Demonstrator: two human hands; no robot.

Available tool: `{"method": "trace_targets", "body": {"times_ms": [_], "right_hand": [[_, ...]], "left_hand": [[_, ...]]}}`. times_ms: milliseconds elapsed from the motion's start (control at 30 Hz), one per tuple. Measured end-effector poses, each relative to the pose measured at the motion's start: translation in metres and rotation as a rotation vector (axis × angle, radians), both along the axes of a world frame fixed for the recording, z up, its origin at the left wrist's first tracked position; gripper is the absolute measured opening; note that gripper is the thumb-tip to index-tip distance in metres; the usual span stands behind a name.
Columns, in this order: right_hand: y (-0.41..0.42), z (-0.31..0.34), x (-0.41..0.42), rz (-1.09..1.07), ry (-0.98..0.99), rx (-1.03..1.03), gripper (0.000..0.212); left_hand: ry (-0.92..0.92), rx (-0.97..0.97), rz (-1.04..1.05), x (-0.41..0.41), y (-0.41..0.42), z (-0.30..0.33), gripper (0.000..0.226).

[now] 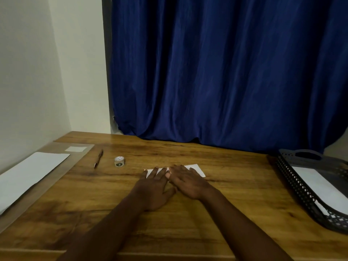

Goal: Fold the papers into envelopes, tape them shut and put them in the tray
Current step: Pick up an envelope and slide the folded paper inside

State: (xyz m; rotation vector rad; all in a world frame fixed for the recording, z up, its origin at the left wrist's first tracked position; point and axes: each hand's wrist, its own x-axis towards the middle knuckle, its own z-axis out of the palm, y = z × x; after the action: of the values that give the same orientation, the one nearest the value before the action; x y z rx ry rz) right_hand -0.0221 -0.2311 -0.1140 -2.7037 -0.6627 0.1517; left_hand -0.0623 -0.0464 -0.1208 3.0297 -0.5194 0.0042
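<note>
A folded white paper (196, 169) lies flat at the middle of the wooden table (235, 194). My left hand (155, 187) and my right hand (186, 180) press on it side by side with straight fingers, covering most of it. A small roll of clear tape (119, 161) stands to the left of the paper. More white sheets (28, 176) lie at the table's left edge. A dark perforated tray (301, 187) sits at the right with a white folded paper (320, 185) inside.
A pen (98, 158) lies left of the tape roll. A small white slip (75, 149) rests at the far left on a lighter wooden board. A blue curtain (216, 72) hangs behind the table, with a white wall to the left.
</note>
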Motion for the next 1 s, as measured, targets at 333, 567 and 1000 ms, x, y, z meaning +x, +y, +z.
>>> {"method": "trace_targets", "body": {"times_ms": [333, 567, 1000], "right_hand": [[-0.033, -0.003, 0.027, -0.233, -0.173, -0.164, 0.07], [-0.039, 0.004, 0.015, -0.22, -0.273, -0.122, 0.079], [-0.038, 0.024, 0.006, -0.286, -0.111, 0.315, 0.038]], "left_hand": [[-0.007, -0.028, 0.04, -0.006, 0.0, 0.006, 0.082], [-0.031, -0.011, -0.069, -0.006, 0.0, 0.005, 0.073], [-0.087, -0.367, 0.251, -0.004, 0.004, 0.006, 0.088]]}}
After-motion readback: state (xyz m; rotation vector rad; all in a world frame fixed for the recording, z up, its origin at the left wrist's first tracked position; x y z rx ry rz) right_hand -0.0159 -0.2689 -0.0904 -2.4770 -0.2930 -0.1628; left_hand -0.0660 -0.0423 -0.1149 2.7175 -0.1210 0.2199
